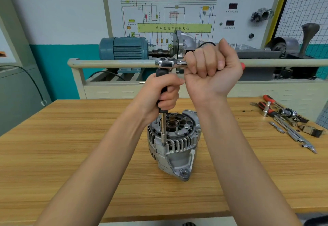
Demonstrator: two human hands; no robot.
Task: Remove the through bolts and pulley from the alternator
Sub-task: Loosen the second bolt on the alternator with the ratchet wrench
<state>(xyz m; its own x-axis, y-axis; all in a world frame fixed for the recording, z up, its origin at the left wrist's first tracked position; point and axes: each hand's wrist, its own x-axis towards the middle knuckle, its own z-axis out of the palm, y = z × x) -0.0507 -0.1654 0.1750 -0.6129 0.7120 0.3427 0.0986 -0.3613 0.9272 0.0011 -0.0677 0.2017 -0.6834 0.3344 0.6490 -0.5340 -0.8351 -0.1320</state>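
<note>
In the head view, the alternator (174, 144) stands on the wooden worktop (71, 154) at the centre of the frame, shaft end up. My left hand (160, 95) has its fingers clamped round the black grip of a vertical extension bar (163, 128), whose lower tip sits on a through bolt (163, 144) at the housing's edge. Above it, my right hand (211, 66) has its fingers wrapped tight on the ratchet wrench (170, 63), held level. Loose tools (284, 119) lie at the right of the frame.
</note>
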